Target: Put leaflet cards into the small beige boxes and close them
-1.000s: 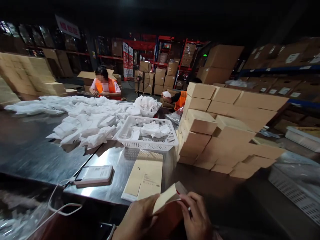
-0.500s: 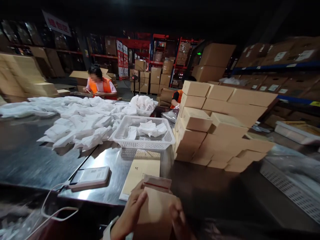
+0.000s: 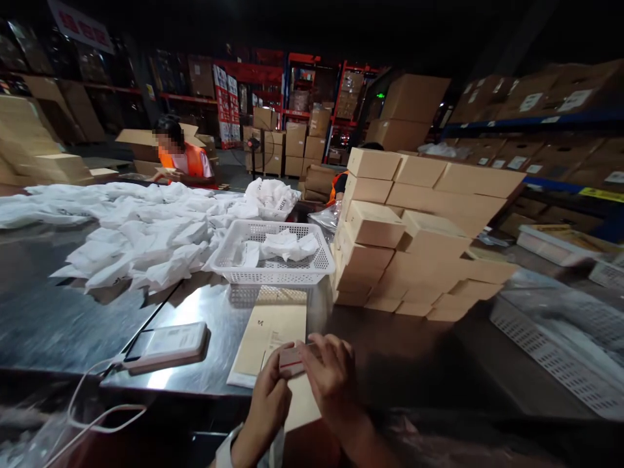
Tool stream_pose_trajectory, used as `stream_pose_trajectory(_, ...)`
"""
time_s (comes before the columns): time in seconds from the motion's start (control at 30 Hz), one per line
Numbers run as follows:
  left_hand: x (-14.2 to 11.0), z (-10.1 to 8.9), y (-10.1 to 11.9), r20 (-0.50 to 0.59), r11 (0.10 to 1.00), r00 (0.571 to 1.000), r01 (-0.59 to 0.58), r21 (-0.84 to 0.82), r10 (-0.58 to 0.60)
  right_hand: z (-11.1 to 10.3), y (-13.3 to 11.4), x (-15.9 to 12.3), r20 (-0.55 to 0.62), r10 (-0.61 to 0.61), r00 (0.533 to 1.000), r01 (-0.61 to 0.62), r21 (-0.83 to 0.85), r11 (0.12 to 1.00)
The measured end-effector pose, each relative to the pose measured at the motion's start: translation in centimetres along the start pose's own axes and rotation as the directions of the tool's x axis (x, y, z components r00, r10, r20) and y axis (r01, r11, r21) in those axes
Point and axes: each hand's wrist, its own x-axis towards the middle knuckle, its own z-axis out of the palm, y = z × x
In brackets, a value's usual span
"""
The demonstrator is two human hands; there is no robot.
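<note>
Your left hand (image 3: 268, 400) and right hand (image 3: 331, 377) both pinch a flat tan cardboard envelope (image 3: 298, 383) at the near edge of the steel bench (image 3: 73, 312). Its red-striped flap sits folded under your fingertips, its long axis running away from you. Just beyond lies a stack of matte flat envelopes (image 3: 268, 338), nearer your left hand.
</note>
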Motion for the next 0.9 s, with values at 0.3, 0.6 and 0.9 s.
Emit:
stream_pose_trajectory(0.3,-1.2,0.8,2.3,0.144,0.92,0.981,-0.17,0.354,0.126,-0.3,-0.8,0.4,0.005,-0.057,0.998,0.053,0.282,0.958)
stream_pose_trajectory(0.6,-2.1,1.1,4.4,0.284,0.838,0.951,-0.253,0.484,0.123,-1.2,-1.5,0.2,0.009,-0.049,0.999,0.046,0.22,0.974)
stream_pose_trajectory(0.9,-0.8,-0.3,1.9,0.212,0.89,0.976,-0.14,0.433,0.05,-1.5,1.8,-1.8,0.031,0.55,0.835,-0.476,0.544,0.692)
